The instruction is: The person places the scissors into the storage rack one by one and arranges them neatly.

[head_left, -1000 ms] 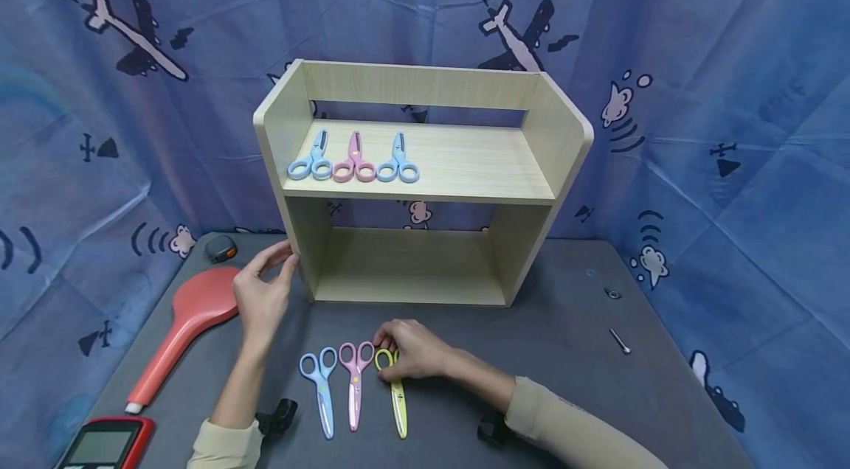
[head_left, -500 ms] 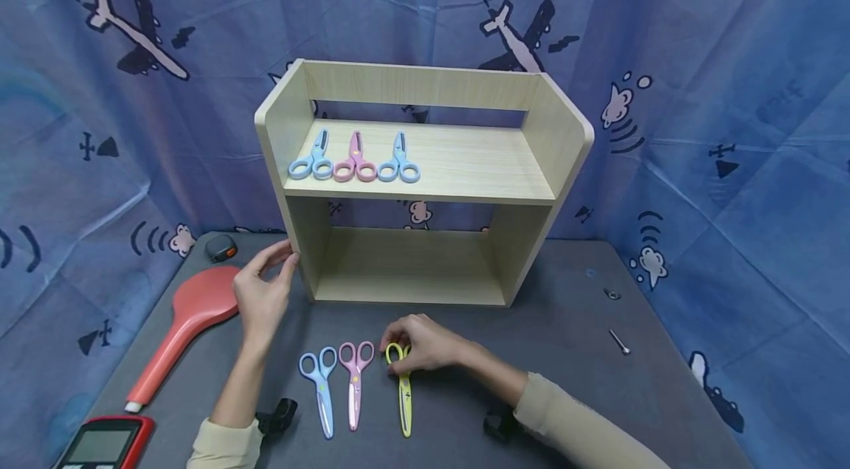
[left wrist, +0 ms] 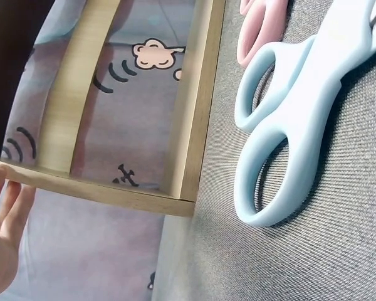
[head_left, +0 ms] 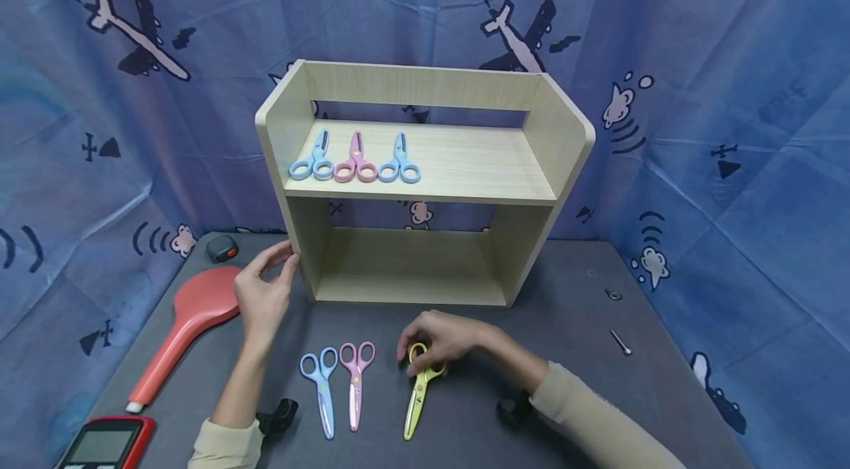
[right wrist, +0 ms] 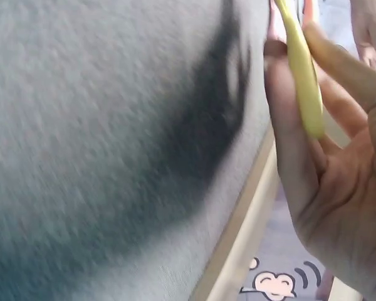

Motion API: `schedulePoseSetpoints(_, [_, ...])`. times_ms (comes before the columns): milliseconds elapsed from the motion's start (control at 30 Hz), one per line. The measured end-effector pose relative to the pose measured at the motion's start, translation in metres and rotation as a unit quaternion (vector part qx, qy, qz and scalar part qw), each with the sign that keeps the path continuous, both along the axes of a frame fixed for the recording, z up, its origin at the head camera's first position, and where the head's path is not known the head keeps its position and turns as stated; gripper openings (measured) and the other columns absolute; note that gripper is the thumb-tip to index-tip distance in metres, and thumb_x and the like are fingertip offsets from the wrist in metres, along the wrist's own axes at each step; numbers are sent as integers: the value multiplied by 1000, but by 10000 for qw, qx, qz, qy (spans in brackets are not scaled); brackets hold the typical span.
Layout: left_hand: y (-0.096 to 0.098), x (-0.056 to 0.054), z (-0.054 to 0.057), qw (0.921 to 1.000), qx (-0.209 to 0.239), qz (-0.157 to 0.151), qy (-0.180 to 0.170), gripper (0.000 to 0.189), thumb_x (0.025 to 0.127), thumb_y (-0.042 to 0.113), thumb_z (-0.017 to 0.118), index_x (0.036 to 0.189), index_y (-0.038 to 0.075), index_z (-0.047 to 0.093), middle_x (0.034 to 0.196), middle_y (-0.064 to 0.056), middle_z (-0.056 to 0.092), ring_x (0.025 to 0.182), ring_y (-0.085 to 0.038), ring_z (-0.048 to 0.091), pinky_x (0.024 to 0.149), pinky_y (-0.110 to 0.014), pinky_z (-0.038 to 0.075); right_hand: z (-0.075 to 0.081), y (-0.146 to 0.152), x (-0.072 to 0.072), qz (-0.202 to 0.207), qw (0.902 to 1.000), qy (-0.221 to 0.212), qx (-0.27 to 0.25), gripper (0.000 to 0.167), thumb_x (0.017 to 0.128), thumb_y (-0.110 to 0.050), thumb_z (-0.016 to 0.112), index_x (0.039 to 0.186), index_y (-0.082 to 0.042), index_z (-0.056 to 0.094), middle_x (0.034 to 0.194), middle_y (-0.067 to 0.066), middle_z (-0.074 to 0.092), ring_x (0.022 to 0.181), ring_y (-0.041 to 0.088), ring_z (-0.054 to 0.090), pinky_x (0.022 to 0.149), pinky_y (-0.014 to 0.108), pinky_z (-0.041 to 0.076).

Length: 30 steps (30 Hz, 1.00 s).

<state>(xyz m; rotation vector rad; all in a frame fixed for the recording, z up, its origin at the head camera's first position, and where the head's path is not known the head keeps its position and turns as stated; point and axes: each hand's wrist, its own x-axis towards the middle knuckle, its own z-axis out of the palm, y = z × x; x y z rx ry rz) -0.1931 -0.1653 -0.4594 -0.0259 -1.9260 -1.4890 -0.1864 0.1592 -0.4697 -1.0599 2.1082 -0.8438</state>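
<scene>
Yellow scissors (head_left: 417,399) are pinched by the handle loops in my right hand (head_left: 446,340), blades pointing toward me. The right wrist view shows the yellow scissors (right wrist: 304,81) between thumb and fingers, with a shadow on the grey cloth beneath. My left hand (head_left: 263,292) touches the left side panel of the wooden shelf (head_left: 425,195) with its fingertips. Between the hands, blue scissors (head_left: 323,391) and pink scissors (head_left: 356,384) lie side by side on the table, handles toward the shelf. On the upper board rest blue scissors (head_left: 312,159), pink scissors (head_left: 356,161) and more blue scissors (head_left: 400,161).
Left of the left arm lies a red paddle-shaped object (head_left: 199,307) with a long handle. A red device with a screen (head_left: 106,443) and a small black object (head_left: 221,248) are near it. A metal bolt (head_left: 620,342) and a small ring-like part (head_left: 612,294) lie at right.
My right hand has moved right with the yellow scissors, away from the pink pair, and the scissors have turned so their handles lean right. My left hand stays at the shelf's side.
</scene>
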Motion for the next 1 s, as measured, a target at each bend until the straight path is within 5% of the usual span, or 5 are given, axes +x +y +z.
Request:
schedulePoseSetpoints(100, [0,0,0,10000,-12,-9,-15,27,94,-3,81,121,4,82,112,-17,83,98,-9,78,79,-5,57,5,7,-1,17,9951,-987,114,27,95,-11,85,120,-4,77,98,-3,72,76,0,68,63,21,62])
schedulePoseSetpoints(300, [0,1,0,10000,25,-29,-7,27,95,-2,80,121,4,82,112,-18,83,95,6,72,80,-6,57,13,21,-6,227,9672,-2516,278,46,92,3,82,136,4,68,109,-1,73,82,8,78,74,26,68])
schedulePoseSetpoints(567, [0,0,0,10000,74,-50,2,27,95,-3,80,121,5,82,112,-18,83,95,6,71,79,-5,57,18,34,-10,778,9540,-2873,361,53,94,2,80,144,-3,65,131,0,74,87,-1,72,78,17,58])
schedulePoseSetpoints(800, [-1,-1,-1,10000,52,-19,29,25,94,-2,81,119,4,82,109,-18,83,96,-7,78,78,-5,57,19,40,-6,898,9248,-3683,332,64,94,14,73,154,3,55,156,29,57,105,1,77,90,19,62])
schedulePoseSetpoints(1000, [0,-1,-1,9999,88,-33,82,25,94,-1,82,118,3,83,108,-19,83,94,-2,75,78,-4,56,22,42,0,769,9223,-3776,300,63,93,16,72,153,6,55,147,46,56,102,2,79,87,18,63])
